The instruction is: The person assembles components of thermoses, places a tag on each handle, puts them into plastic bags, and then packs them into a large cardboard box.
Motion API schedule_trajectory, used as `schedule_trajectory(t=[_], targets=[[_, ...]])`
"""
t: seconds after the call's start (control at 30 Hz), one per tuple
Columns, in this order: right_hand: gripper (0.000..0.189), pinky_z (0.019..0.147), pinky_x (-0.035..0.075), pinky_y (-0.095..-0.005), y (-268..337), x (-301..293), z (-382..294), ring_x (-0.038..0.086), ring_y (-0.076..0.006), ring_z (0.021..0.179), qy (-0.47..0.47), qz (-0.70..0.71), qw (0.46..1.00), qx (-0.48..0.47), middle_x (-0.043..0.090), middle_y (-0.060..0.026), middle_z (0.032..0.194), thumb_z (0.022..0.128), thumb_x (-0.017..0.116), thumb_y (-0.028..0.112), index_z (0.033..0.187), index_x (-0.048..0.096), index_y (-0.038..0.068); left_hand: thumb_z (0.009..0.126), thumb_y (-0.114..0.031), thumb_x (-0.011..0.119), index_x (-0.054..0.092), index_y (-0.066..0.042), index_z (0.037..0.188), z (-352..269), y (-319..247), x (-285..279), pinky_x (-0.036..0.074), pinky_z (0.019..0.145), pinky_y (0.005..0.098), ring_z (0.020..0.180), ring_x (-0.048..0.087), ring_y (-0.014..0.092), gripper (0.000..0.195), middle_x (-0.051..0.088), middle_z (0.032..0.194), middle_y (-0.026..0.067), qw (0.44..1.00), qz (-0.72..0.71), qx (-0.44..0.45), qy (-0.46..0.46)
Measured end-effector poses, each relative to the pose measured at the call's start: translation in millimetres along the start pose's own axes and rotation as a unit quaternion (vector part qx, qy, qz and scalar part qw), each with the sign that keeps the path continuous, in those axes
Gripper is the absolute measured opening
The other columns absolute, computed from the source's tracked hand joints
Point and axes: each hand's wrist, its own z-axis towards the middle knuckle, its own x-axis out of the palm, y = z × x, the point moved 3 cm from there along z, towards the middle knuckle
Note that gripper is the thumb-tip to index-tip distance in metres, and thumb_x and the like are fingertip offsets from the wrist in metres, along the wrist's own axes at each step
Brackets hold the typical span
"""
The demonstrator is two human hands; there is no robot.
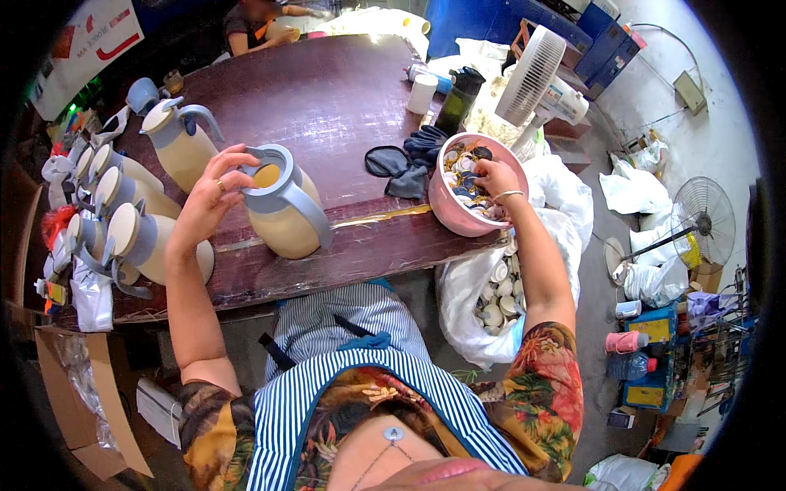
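A beige jug with a grey-blue collar and handle (285, 215) stands lidless on the dark wooden table (295, 80), its round mouth facing up. My left hand (218, 190) has its fingers on the left side of that collar, by the spout. At the table's right front edge is a pink plastic bowl (454, 215) full of small discs and other parts in white, dark blue and amber. Into its contents reaches my right hand (494, 179), fingertips among the pieces; whether they grip one cannot be told.
Several lidded jugs (178, 144) crowd the left side. Dark gloves (408, 172), a green bottle (460, 98) and a white fan (534, 77) are near the bowl. Below the right edge sits a white sack of discs (503, 294). Another person (252, 27) is across the table.
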Motion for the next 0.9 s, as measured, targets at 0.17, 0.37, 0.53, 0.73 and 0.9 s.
schedule_trajectory(t=[0.17, 0.37, 0.53, 0.73, 0.9], targets=[[0.017, 0.068, 0.052, -0.0353, -36, -23, -7, 0.067, -0.0230, 0.069, -0.050, 0.116, 0.991, 0.049, 0.070, -0.0079, 0.078, 0.072, 0.077, 0.019, 0.086, 0.075, 0.010, 0.077, 0.004, 0.063, 0.061, -0.008, 0.090, -1, 8, -14, 0.027, 0.115, 0.0490, 0.144, 0.024, 0.033, 0.018, 0.050, 0.139, 0.0057, 0.995, -0.077, 0.022, 0.055], [0.014, 0.067, 0.052, -0.0347, 18, -61, -29, 0.068, -0.0229, 0.069, -0.195, -0.026, 0.978, 0.066, 0.070, -0.0071, 0.079, 0.075, 0.074, 0.022, 0.086, 0.077, 0.013, 0.077, 0.002, 0.064, 0.062, -0.010, 0.092, -9, -1, -2, 0.018, 0.117, 0.0499, 0.146, 0.017, 0.033, 0.019, 0.046, 0.144, 0.0083, 0.979, -0.163, 0.043, 0.112], [0.006, 0.065, 0.058, -0.0262, 10, -66, -38, 0.060, -0.0103, 0.072, -0.133, 0.509, 0.848, 0.063, 0.057, -0.0027, 0.089, 0.096, 0.054, 0.008, 0.097, 0.053, 0.002, 0.080, 0.007, 0.061, 0.062, -0.008, 0.098, -25, -30, 14, 0.034, 0.110, 0.0428, 0.136, 0.039, 0.031, 0.023, 0.052, 0.136, 0.0101, 0.988, -0.067, -0.027, -0.137], [0.003, 0.059, 0.047, -0.0190, 145, -20, -86, 0.052, -0.0036, 0.071, 0.005, 0.634, 0.773, 0.027, 0.054, 0.0033, 0.079, 0.094, 0.054, 0.005, 0.091, 0.053, 0.007, 0.089, 0.000, 0.060, 0.064, 0.001, 0.102, -101, -52, 93, 0.051, 0.079, 0.0266, 0.089, 0.063, 0.016, 0.013, 0.064, 0.096, 0.0097, 0.913, -0.188, -0.151, -0.329], [0.002, 0.078, 0.046, -0.0252, 228, 26, -106, 0.055, -0.0107, 0.085, 0.144, 0.574, 0.796, -0.129, 0.065, -0.0080, 0.098, 0.088, 0.051, 0.001, 0.089, 0.051, 0.003, 0.089, -0.002, 0.060, 0.065, 0.002, 0.109, -92, -57, 120, 0.054, 0.075, 0.0304, 0.085, 0.068, 0.018, 0.021, 0.071, 0.096, 0.0110, 0.941, -0.134, -0.160, -0.265]])
